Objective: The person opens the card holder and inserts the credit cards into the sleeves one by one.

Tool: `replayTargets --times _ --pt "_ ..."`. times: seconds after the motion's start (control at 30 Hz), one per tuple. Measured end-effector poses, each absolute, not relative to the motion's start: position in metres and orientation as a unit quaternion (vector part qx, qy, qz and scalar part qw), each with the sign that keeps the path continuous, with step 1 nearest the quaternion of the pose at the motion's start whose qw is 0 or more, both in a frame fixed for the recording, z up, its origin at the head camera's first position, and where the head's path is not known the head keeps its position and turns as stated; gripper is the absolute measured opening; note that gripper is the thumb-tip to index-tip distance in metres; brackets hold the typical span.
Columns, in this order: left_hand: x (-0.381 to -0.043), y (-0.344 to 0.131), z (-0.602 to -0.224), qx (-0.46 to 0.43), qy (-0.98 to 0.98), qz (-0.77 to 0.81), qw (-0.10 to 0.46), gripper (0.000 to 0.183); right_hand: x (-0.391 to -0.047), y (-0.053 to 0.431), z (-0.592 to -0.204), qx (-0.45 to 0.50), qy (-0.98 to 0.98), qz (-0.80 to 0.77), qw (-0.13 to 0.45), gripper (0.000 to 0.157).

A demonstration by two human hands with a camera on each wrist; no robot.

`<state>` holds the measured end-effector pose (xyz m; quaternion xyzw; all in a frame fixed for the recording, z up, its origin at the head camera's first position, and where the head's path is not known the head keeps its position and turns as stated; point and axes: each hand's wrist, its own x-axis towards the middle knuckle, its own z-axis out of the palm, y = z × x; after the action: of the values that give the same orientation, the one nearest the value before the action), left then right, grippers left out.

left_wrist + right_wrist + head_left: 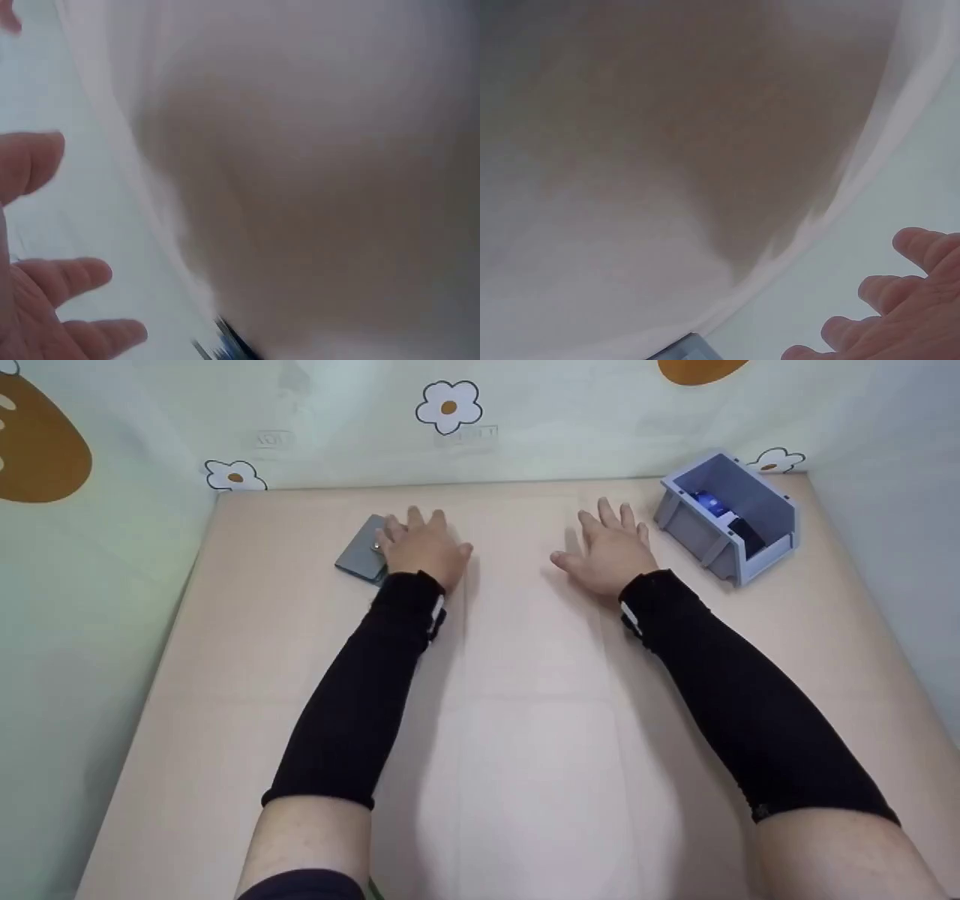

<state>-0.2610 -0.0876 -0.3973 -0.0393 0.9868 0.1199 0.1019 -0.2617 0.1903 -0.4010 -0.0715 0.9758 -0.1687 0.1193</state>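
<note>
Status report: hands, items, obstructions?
Left hand, right hand: fingers spread, gripping nothing. In head view, left hand partly covers grey flat object. Grey bin beside right hand.

grey flat piece: lying flat, partly hidden by left hand | grey bin: upright, near right hand, blue-and-black contents inside

The left forearm sleeve and right forearm sleeve are plain black and close-fitting, narrowing toward the wrist; a small, indistinct grey mark sits at the right one's upper hem. A black left wrist strap and black right wrist strap each carry a slim whitish piece. The left hand and right hand are bare. A dark, purplish shirt sleeve shows farther up the left arm
</note>
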Motion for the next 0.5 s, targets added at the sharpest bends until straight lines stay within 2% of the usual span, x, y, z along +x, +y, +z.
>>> replayTargets --times 0.17,0.3,0.5 --pt "-0.265 -0.122 -0.396 -0.107 0.975 0.142 0.130 0.074 -0.261 0.190 -0.404 -0.073 0.975 -0.168 0.123 0.100" --pt "-0.265 -0.132 -0.393 -0.103 0.970 0.159 0.150 0.063 -0.260 0.191 -0.404 -0.073 0.975 -0.170 0.124 0.100" --pt "-0.263 -0.133 -0.387 -0.095 0.969 0.149 0.171 0.058 -0.259 0.189 -0.403 -0.072 0.974 -0.174 0.129 0.099"
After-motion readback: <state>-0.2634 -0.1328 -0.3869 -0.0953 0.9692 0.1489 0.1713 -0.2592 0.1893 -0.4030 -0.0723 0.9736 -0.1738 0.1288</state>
